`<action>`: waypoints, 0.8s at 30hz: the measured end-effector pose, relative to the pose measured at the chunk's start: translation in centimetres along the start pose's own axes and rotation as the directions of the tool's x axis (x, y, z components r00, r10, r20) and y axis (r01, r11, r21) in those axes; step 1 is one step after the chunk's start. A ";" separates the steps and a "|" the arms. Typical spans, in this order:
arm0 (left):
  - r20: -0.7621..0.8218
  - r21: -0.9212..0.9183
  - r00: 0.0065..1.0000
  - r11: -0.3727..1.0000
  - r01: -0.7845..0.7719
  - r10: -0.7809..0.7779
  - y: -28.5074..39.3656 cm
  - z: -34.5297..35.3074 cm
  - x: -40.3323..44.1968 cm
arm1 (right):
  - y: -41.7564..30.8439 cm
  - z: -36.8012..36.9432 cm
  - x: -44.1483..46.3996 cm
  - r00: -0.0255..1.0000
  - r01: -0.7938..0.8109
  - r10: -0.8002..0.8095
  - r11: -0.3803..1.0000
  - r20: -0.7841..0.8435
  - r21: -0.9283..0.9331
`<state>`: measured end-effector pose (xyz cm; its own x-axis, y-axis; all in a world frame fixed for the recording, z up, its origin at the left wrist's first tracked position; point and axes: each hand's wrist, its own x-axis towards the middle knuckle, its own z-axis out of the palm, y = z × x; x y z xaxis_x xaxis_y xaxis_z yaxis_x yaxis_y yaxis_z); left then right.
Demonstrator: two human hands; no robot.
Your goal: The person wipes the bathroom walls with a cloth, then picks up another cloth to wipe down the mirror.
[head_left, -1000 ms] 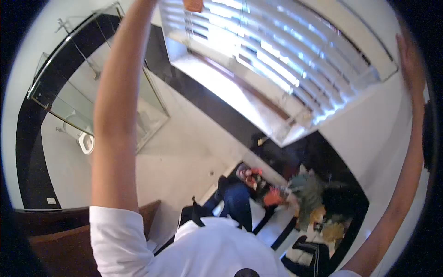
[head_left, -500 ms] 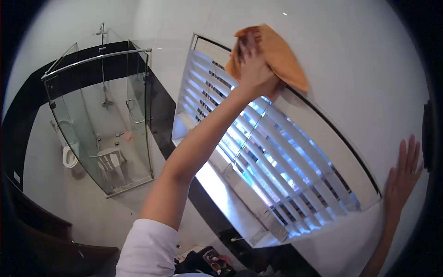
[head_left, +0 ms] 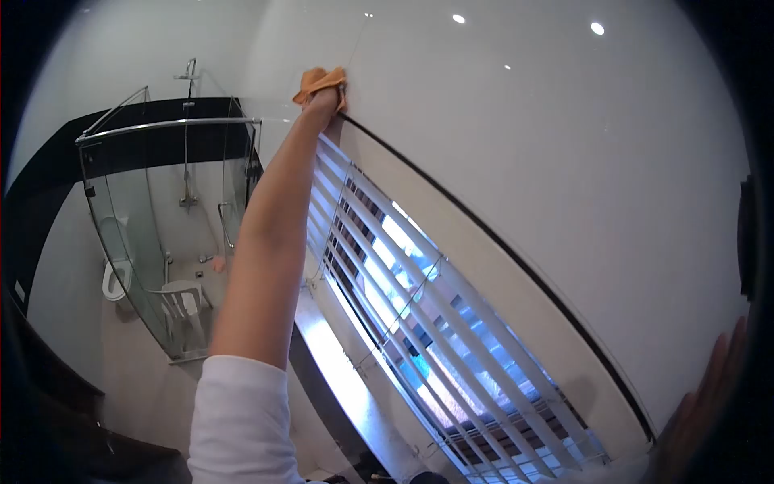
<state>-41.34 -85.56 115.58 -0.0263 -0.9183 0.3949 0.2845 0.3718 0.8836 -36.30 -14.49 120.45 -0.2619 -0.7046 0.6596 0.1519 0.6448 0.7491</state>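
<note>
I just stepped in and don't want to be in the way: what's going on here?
A person is reaching up with the left hand, an orange cloth bunched in its grip, at the upper-left end of the white slatted blind. The right hand, dim at the picture's right edge, holds nothing visible and appears to rest against the pale wall. The glass shower enclosure stands off to the left.
</note>
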 end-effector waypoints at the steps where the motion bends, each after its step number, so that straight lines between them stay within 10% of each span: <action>1: 0.053 -0.126 0.996 0.989 0.079 -0.073 0.2 -0.1 -0.3 | -0.2 0.3 0.3 1.000 -0.015 0.015 1.000 -0.012 -0.002; 5: 0.178 0.049 0.982 0.996 -0.070 0.060 6.1 -1.3 -3.9 | -0.3 1.4 1.1 0.970 0.049 0.001 0.979 -0.241 0.198; 7: 0.189 -0.177 0.917 0.931 -0.319 0.350 6.7 2.0 -1.6 | -0.5 1.5 0.9 0.972 0.053 0.013 0.960 -0.234 0.275; 11: 0.240 -0.394 0.530 0.581 -0.712 0.813 13.0 5.9 -13.8 | -0.5 1.4 1.0 0.967 0.059 0.006 0.967 -0.256 0.248; 14: -0.197 0.172 0.002 0.037 -0.984 0.980 17.1 5.2 -21.8 | -0.7 1.3 0.8 0.967 0.066 0.001 0.965 -0.255 0.254; 17: 0.050 0.120 0.172 0.165 -0.979 0.984 17.2 5.2 -19.8 | -1.0 1.2 0.7 0.968 0.059 0.006 0.966 -0.250 0.250; 20: 0.213 -0.300 0.506 0.548 -0.781 0.836 16.7 3.6 -14.5 | -1.0 1.3 0.6 0.973 0.052 0.010 0.964 -0.231 0.262; 21: 0.160 -0.085 0.494 0.511 -0.856 0.855 14.5 4.1 -10.2 | -0.9 1.3 0.5 0.975 0.046 0.015 0.962 -0.220 0.268; 22: -0.038 0.145 0.120 0.124 -0.982 0.992 11.5 5.7 -2.7 | -1.0 1.1 0.7 0.975 0.035 0.025 0.964 -0.223 0.264; 24: 0.229 0.665 0.458 0.206 -0.718 0.859 5.2 2.7 2.1 | -1.0 0.7 1.0 0.963 0.047 0.014 0.974 -0.268 0.221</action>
<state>-42.48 -85.19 121.69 0.0128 -0.0704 0.9974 -0.5601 0.8258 0.0655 -37.40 -15.60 120.34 0.0049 -0.7492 0.6623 -0.0753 0.6602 0.7473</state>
